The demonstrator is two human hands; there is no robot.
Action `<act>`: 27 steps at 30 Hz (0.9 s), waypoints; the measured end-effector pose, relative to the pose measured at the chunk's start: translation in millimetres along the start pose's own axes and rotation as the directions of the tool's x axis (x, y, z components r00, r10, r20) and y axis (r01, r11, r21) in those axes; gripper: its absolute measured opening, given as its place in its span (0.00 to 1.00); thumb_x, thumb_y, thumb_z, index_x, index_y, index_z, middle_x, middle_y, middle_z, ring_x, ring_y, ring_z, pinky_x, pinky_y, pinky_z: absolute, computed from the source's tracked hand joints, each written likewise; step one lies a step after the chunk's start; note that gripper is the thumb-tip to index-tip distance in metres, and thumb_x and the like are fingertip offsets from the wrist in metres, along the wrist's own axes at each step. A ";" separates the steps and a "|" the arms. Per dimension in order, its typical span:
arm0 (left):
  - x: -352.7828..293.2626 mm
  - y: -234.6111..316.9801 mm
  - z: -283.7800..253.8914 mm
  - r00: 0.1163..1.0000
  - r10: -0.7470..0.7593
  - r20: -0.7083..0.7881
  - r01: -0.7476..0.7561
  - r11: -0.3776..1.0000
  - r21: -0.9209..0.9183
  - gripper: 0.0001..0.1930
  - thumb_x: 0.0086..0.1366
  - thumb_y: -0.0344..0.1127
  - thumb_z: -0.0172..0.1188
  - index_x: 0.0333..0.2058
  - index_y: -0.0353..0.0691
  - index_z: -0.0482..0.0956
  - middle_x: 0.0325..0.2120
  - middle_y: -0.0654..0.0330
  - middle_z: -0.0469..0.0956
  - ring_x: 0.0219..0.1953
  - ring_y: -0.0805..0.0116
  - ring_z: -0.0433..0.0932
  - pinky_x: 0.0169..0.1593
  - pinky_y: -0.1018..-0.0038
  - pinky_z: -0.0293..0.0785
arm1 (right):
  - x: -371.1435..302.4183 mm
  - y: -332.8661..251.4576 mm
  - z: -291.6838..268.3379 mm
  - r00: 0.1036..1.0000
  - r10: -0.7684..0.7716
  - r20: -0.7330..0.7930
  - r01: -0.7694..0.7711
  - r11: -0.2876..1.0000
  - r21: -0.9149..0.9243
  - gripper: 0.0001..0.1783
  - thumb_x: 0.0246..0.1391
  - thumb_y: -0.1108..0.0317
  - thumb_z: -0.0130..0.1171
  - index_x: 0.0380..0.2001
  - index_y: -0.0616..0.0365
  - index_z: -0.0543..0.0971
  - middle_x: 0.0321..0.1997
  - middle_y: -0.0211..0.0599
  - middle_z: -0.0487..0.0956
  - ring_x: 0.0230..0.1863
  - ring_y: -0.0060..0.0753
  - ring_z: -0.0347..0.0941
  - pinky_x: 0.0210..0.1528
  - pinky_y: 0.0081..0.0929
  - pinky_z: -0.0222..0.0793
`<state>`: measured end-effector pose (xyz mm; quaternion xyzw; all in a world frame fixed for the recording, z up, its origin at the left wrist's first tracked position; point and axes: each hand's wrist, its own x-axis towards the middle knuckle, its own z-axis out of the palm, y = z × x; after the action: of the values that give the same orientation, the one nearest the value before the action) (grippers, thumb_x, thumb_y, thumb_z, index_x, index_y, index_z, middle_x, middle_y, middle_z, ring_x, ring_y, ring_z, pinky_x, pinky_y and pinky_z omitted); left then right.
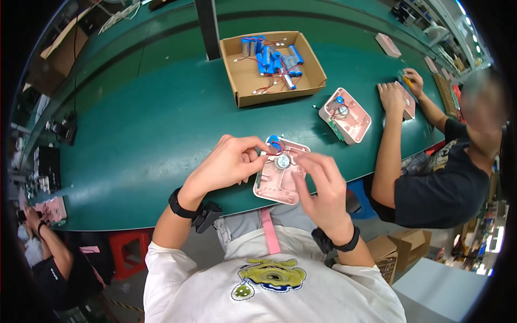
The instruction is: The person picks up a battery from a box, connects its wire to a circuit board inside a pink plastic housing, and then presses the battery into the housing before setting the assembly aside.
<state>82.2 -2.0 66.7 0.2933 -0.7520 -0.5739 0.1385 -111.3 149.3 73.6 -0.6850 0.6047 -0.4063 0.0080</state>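
Observation:
A pink plastic housing (276, 188) lies on the bench in front of me, its inside facing up. Within it sits a round silver speaker-like part (282, 162), and a blue battery (274, 141) with red and black wires is at its far edge. At the housing's upper left, my left hand (231, 161) pinches the battery wires (273, 154) between thumb and fingertips. My right hand (325, 191), slightly blurred, hovers over the housing's right edge. Its thumb and fingers are apart, and I see nothing held in them.
A cardboard box (245, 99) of blue batteries (280, 60) stands beyond the housing, beside a dark post (207, 29). Another pink housing (353, 129) lies to the right. A co-worker (441, 188) works at the right; another person's arm (56, 247) shows at far left.

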 end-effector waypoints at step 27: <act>-9.5 -2.2 65.0 0.795 0.357 -0.490 -0.096 0.872 0.480 0.10 0.58 0.22 0.71 0.39 0.30 0.87 0.30 0.54 0.79 0.22 0.65 0.78 0.29 0.68 0.77 | 15.9 30.1 31.0 1.000 -0.017 0.009 0.015 0.989 0.150 0.08 0.48 0.76 0.71 0.32 0.60 0.84 0.58 0.41 0.83 0.61 0.48 0.76 0.62 0.44 0.71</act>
<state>54.8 54.1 46.2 0.3781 -0.8146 -0.2587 0.3557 -119.5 113.0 46.4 -0.6895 0.5669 -0.4469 0.0592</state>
